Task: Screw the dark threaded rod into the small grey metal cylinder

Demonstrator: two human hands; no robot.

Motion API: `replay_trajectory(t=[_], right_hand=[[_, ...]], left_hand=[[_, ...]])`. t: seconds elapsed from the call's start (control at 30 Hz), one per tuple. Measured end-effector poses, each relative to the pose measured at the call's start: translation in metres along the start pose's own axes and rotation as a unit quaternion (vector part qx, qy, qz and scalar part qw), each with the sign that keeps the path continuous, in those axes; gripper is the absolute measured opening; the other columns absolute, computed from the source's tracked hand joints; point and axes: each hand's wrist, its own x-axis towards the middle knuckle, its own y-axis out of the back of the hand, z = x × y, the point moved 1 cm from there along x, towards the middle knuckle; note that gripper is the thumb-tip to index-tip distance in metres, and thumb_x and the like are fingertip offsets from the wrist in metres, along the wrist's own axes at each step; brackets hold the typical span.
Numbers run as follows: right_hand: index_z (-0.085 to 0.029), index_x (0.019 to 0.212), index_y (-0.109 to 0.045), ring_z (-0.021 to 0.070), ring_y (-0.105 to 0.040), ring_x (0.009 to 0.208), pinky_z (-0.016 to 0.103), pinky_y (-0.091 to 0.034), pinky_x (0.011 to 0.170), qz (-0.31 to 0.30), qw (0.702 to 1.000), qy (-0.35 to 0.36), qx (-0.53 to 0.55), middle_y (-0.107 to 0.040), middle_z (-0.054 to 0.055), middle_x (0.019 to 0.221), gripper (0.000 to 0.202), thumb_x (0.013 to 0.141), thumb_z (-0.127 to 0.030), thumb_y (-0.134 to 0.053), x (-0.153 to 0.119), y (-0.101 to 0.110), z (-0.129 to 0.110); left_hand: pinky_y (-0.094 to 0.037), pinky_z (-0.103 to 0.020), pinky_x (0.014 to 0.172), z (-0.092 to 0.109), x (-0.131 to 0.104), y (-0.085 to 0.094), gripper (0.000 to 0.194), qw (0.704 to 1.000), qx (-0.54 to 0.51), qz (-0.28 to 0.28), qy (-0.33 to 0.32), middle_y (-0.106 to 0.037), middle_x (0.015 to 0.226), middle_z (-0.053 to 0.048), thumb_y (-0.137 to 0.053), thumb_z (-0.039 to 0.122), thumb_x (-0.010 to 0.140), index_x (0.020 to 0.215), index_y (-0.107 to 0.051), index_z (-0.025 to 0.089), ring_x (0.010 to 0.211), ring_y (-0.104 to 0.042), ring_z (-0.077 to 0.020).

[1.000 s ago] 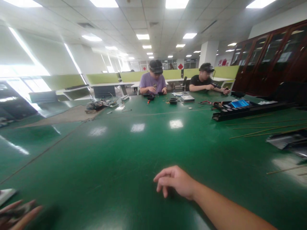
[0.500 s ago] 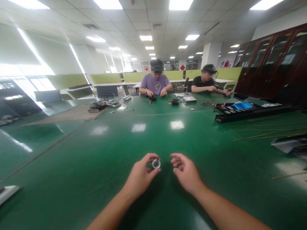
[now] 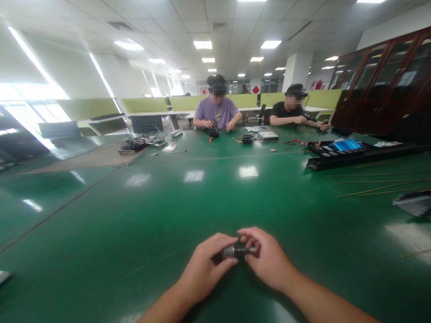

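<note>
A small silver-and-black cylindrical part (image 3: 232,252) lies sideways between my two hands, just above the green table (image 3: 161,206). Its wide smooth silver end points left, the middle is dark and ribbed, and a thin metal tip points right. My left hand (image 3: 210,258) grips the silver end between thumb and fingers. Curled around the dark section and thin tip is my right hand (image 3: 269,258), its thumb below and index finger above. The fingertips partly cover the part, and its exact kind cannot be made out.
Across the table a person in a purple shirt (image 3: 217,112) handles a dark device; another in black (image 3: 292,110) sits to the right. A black tray (image 3: 357,159) and thin sticks (image 3: 377,181) lie at right. Electronic scraps (image 3: 138,143) sit at far left.
The cylindrical part has turned from facing me end-on to lying sideways. My right hand, apart from it before, has closed in around its thin end. Both hands sit slightly lower in view.
</note>
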Motion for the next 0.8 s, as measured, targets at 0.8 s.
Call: replay_trajectory(t=[0.8], right_hand=[[-0.019,0.092,-0.067,0.0193,-0.065,0.079,0.029,-0.050,0.073,-0.009,1.000,-0.024,0.017,-0.069,0.004,0.089,0.024,0.070,-0.010,-0.067,-0.001,0.001,-0.017]], left_hand=[[-0.048,-0.028,0.079,-0.003,-0.003,0.000,0.024,0.996,-0.018,0.039,0.074,-0.072,0.096,-0.002,-0.075,0.026,0.077,0.100,-0.071,0.023,0.086,-0.066,-0.0192]])
